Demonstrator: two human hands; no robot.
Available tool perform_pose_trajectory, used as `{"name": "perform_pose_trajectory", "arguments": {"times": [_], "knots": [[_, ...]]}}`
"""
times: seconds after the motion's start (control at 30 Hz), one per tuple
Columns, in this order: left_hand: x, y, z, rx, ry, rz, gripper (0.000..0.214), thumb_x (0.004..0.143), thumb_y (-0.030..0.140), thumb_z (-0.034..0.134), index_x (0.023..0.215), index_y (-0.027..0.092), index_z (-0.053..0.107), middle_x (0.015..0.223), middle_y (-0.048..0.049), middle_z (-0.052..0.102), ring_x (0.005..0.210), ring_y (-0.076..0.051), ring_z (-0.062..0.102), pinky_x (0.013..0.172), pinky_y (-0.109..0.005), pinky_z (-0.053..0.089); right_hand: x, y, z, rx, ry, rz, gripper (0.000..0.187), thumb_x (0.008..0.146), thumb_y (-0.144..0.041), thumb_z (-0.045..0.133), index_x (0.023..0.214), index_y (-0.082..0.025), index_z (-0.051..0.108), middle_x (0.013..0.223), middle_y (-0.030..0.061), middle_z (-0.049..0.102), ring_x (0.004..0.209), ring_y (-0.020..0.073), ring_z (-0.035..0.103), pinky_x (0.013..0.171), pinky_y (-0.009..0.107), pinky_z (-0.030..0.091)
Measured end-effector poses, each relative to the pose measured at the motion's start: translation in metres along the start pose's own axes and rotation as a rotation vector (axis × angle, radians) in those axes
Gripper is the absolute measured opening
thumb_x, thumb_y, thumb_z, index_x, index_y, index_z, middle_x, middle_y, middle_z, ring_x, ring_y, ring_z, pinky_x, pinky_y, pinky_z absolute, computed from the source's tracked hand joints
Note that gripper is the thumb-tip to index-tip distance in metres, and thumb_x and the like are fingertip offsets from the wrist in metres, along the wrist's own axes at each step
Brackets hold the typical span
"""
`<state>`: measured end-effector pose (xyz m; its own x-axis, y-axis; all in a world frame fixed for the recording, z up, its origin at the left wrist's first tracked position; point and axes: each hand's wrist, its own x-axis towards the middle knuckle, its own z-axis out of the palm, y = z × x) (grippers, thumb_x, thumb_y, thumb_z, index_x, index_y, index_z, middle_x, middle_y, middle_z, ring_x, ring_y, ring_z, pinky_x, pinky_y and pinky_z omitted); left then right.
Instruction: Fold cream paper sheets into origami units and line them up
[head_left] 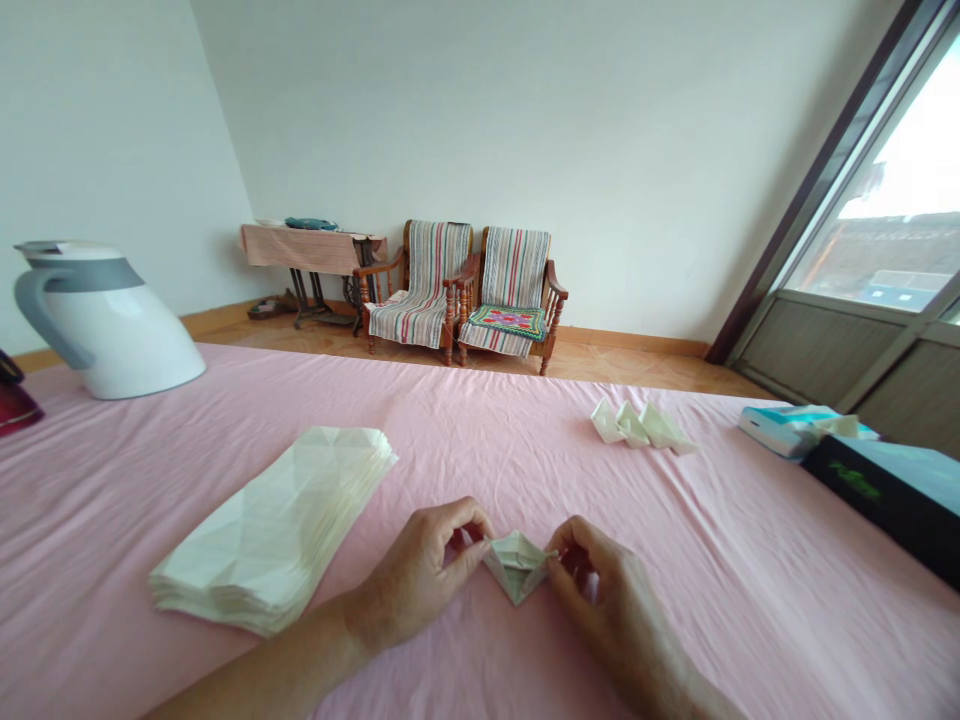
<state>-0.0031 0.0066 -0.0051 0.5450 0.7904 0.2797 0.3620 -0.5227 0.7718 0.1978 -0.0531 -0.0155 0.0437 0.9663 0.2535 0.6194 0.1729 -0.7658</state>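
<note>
A small folded piece of pale paper [517,566] is held between my two hands, low over the pink tablecloth. It is diamond-shaped, with a point toward me and a hollow on top. My left hand [431,565] pinches its left corner between thumb and fingers. On the other side, my right hand [600,580] pinches the right corner. Left of my hands lies a thick stack of pale creased paper sheets [277,520]. Several folded paper pieces [641,426] stand in a row farther back on the right.
The pink tablecloth [480,440] has wrinkles. A white and grey jug [127,330] stands at the left, beside a partly seen red object [16,405]. At the right are a tissue pack [787,430] and a black box [870,490]. Two wooden chairs [487,290] stand beyond the table.
</note>
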Motion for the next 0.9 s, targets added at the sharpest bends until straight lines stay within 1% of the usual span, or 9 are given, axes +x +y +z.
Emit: {"name": "perform_pose_trajectory", "arguments": {"times": [0.2, 0.37, 0.5, 0.6, 0.73, 0.9], "knots": [[0.0, 0.004, 0.0, -0.004, -0.004, 0.001, 0.009, 0.083, 0.013, 0.054, 0.077, 0.017, 0.06, 0.074, -0.0004, 0.063, 0.069, -0.014, 0.058, 0.065, -0.023, 0.044, 0.0, -0.001, -0.001, -0.019, -0.019, -0.008, 0.013, 0.083, -0.018, 0.047, 0.072, -0.021, 0.053, 0.062, -0.0017, 0.059, 0.056, 0.0133, 0.053, 0.052, 0.023, 0.036], [0.001, 0.001, 0.0, 0.048, 0.081, -0.063, 0.01, 0.078, 0.009, 0.053, 0.073, 0.017, 0.056, 0.069, 0.002, 0.061, 0.067, -0.013, 0.057, 0.063, -0.022, 0.041, 0.001, 0.003, 0.0, -0.027, 0.07, -0.009, 0.013, 0.08, -0.016, 0.046, 0.069, -0.022, 0.048, 0.058, -0.004, 0.051, 0.054, 0.0126, 0.051, 0.051, 0.023, 0.034], [0.001, -0.002, 0.001, 0.08, 0.132, -0.119, 0.011, 0.074, 0.007, 0.051, 0.07, 0.017, 0.055, 0.067, 0.0021, 0.06, 0.065, -0.014, 0.058, 0.06, -0.021, 0.04, 0.002, 0.009, 0.003, -0.023, 0.116, 0.036, 0.013, 0.081, -0.017, 0.044, 0.07, -0.023, 0.046, 0.053, -0.0064, 0.046, 0.048, 0.0119, 0.048, 0.048, 0.022, 0.031], [0.001, -0.004, 0.004, 0.105, 0.142, -0.152, 0.012, 0.073, 0.007, 0.051, 0.071, 0.017, 0.056, 0.065, 0.002, 0.061, 0.062, -0.014, 0.058, 0.058, -0.021, 0.041, 0.003, 0.012, 0.004, -0.062, 0.119, 0.071, 0.012, 0.081, -0.017, 0.045, 0.07, -0.023, 0.046, 0.051, -0.0072, 0.046, 0.045, 0.0117, 0.047, 0.045, 0.022, 0.028], [0.001, -0.004, 0.007, 0.15, 0.145, -0.178, 0.014, 0.071, 0.006, 0.053, 0.075, 0.018, 0.059, 0.063, 0.0028, 0.062, 0.057, -0.013, 0.058, 0.054, -0.02, 0.039, 0.003, 0.016, 0.006, -0.126, 0.122, 0.083, 0.012, 0.079, -0.015, 0.045, 0.069, -0.023, 0.045, 0.05, -0.0067, 0.047, 0.044, 0.0123, 0.049, 0.044, 0.022, 0.027], [0.002, -0.002, 0.01, 0.228, 0.162, -0.182, 0.022, 0.067, 0.002, 0.052, 0.079, 0.019, 0.06, 0.065, 0.0026, 0.062, 0.06, -0.015, 0.059, 0.059, -0.022, 0.039, 0.003, 0.018, 0.011, -0.244, 0.127, 0.076, 0.013, 0.079, -0.013, 0.044, 0.071, -0.024, 0.044, 0.054, -0.0052, 0.05, 0.048, 0.0139, 0.051, 0.048, 0.023, 0.028]]}}
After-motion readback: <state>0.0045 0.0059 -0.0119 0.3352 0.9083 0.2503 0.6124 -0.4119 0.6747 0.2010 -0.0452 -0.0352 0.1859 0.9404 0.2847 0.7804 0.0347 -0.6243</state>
